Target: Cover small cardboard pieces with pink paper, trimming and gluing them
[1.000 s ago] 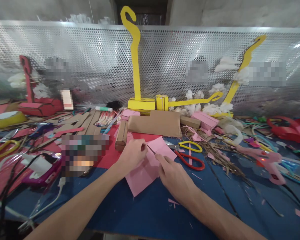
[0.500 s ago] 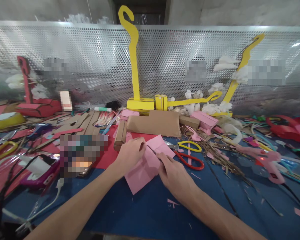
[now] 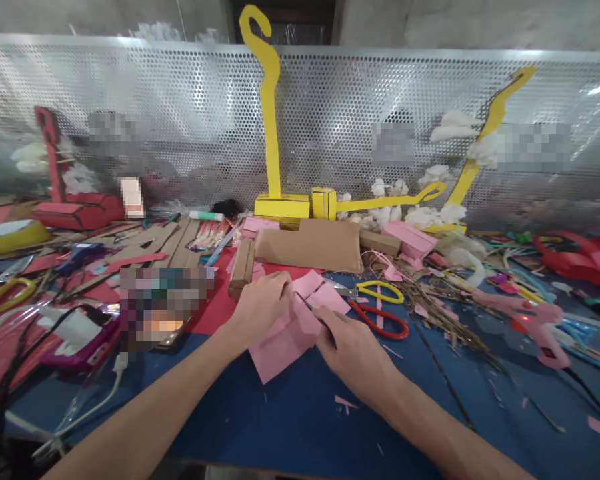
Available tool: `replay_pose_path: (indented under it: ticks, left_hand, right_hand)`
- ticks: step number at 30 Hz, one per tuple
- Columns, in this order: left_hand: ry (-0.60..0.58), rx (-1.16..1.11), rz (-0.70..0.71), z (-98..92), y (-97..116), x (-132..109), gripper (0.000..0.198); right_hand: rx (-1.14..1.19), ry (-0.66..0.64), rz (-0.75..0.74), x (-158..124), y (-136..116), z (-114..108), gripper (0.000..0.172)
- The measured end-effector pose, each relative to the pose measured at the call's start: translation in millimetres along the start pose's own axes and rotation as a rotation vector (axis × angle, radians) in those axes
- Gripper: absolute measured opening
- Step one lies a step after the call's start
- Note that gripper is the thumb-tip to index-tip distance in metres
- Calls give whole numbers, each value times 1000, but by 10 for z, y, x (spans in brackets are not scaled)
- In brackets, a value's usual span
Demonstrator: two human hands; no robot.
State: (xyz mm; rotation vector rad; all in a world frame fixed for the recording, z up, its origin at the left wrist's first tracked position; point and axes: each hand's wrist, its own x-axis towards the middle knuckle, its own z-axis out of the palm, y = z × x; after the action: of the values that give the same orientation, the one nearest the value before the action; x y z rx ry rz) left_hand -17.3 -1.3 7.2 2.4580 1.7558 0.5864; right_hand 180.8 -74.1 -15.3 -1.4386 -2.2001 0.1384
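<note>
A creased sheet of pink paper (image 3: 283, 350) lies at an angle on the blue table between my hands. My left hand (image 3: 263, 303) is closed at the sheet's upper left edge, its fingertips curled and partly hidden. Pinched in my right hand (image 3: 343, 337) is a thin dark-bladed knife (image 3: 304, 301), with its blade on the paper and its handle mostly covered by my fingers. A dark cut line runs across the sheet's upper right part, leaving a pink strip (image 3: 307, 283) beyond it. Scissors (image 3: 380, 291) with one yellow and one red handle lie just right of the paper.
Behind the paper are a cardboard piece (image 3: 310, 247) and a small cardboard block (image 3: 241, 267). A pink glue gun (image 3: 535, 320) with a lit red light lies right. A phone (image 3: 173, 337) and white cable (image 3: 93, 413) lie left. Yellow hooked shapes (image 3: 270, 127) stand against a perforated metal panel (image 3: 180, 133).
The cut across the pink paper's upper right shows more plainly, with a dark gap beside the strip. My hands stay in nearly the same place; the view has shifted slightly.
</note>
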Motion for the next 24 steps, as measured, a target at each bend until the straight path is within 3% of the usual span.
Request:
replay_pose_path:
  ticks: [11, 24]
  left_hand:
    - [-46, 8, 61, -7, -45, 9, 26]
    - [-87, -17, 181, -11, -24, 3, 23]
  right_hand:
    - [103, 82, 49, 27, 0, -67, 34]
    - [219, 46, 48, 71, 7, -76, 30]
